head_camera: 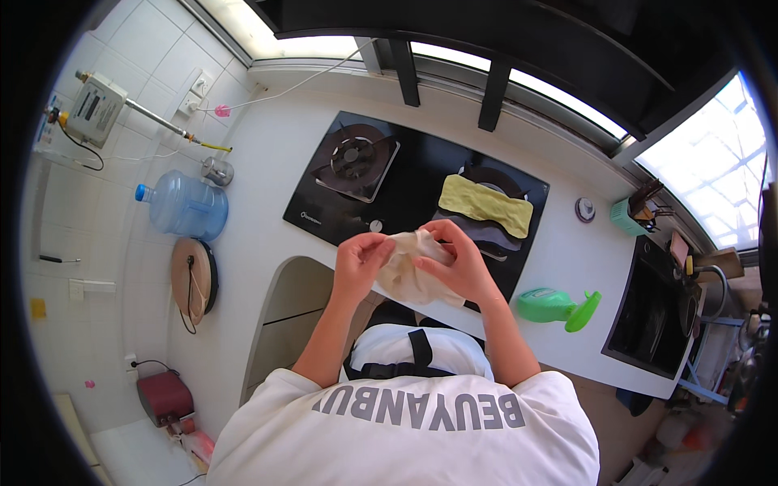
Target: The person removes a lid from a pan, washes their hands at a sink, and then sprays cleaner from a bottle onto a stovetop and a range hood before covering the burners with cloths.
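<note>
Between my two hands hangs a crumpled cream-coloured cloth (410,276), in front of the counter's near edge. My left hand (362,258) pinches its upper left side. My right hand (453,255) grips the upper right, thumb laid across the fabric. Just beyond is a black glass gas hob (389,209) with two burners. Over its right burner lies a folded yellow cloth (486,205), and a dark grey cloth (480,234) is partly covered beneath it. A green spray bottle (544,305) lies on its side, right of my right hand.
A blue water jug (188,205) and a round electric appliance (193,280) stand on the left counter. To the right are a dark sink (650,310), a mint utensil basket (626,217) and a small round lidded item (585,209). A black range hood (474,30) overhangs the back.
</note>
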Available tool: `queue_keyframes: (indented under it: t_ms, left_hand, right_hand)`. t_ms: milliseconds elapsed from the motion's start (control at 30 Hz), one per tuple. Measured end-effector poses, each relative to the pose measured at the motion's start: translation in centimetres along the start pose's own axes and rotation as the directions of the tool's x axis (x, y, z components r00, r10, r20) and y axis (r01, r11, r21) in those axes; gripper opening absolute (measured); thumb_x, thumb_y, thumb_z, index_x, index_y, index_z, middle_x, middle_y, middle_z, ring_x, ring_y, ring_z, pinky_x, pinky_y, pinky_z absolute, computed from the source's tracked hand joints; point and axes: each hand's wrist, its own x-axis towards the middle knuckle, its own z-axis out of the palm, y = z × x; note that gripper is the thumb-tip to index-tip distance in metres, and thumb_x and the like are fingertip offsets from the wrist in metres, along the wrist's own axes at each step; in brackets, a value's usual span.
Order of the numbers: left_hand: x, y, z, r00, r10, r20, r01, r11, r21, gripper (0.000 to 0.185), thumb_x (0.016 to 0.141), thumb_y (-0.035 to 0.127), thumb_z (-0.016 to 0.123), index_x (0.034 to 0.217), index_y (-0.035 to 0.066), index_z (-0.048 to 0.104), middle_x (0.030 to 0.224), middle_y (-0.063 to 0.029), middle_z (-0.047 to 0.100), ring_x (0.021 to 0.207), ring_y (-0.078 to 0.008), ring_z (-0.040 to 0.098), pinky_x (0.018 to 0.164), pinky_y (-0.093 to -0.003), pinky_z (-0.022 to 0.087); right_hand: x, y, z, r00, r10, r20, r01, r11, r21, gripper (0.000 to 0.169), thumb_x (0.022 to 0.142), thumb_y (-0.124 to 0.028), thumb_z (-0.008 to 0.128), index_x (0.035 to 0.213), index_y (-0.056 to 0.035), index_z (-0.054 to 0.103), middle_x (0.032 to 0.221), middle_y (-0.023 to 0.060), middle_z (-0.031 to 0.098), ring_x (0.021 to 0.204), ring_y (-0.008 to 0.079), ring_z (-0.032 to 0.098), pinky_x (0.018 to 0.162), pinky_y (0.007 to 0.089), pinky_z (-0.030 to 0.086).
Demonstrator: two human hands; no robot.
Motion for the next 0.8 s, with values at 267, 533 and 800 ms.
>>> queue_keyframes:
  t_ms: [267,533,800]
  left_hand:
    - [3.5,-1.4,-7.9,0.988,-0.099,0.118,0.106,0.993,-0.050,0.024,0.089,0.023,0.069,0.093,0.006,0.053,0.083,0.0042,0.050,0.079,-0.0049,0.047,0.070,-0.0227,0.041]
    - [11.9,-1.0,-20.6,0.976,-0.133,0.175,0.101,0.978,0.180,0.015,0.084,0.016,0.071,0.087,0.004,0.063,0.075,0.0037,0.059,0.070,-0.0040,0.053,0.064,-0.0206,0.041]
    - [23.9,-5.3,-29.4,0.965,0.003,0.261,-0.038,0.991,0.127,0.024,0.090,0.017,0.065,0.104,-0.002,0.070,0.091,-0.0034,0.069,0.085,-0.0086,0.061,0.080,-0.0240,0.048]
  right_hand:
    - [4.3,0.2,0.6,0.869,0.413,0.272,-0.275,0.861,-0.429,0.031,0.076,-0.023,0.081,0.092,-0.0008,0.066,0.075,0.0001,0.058,0.068,0.0055,0.050,0.061,0.0220,0.042]
    - [10.7,5.7,4.9,0.914,0.259,0.312,-0.271,0.963,-0.007,0.015,0.078,-0.005,0.076,0.085,-0.0008,0.064,0.076,-0.0014,0.061,0.070,0.0044,0.054,0.064,0.0208,0.045]
    - [20.1,11.8,8.9,0.971,-0.038,-0.236,-0.050,0.933,-0.356,0.014,0.075,0.001,0.073,0.086,0.0008,0.064,0.076,0.0049,0.065,0.072,0.0118,0.061,0.066,0.0250,0.048]
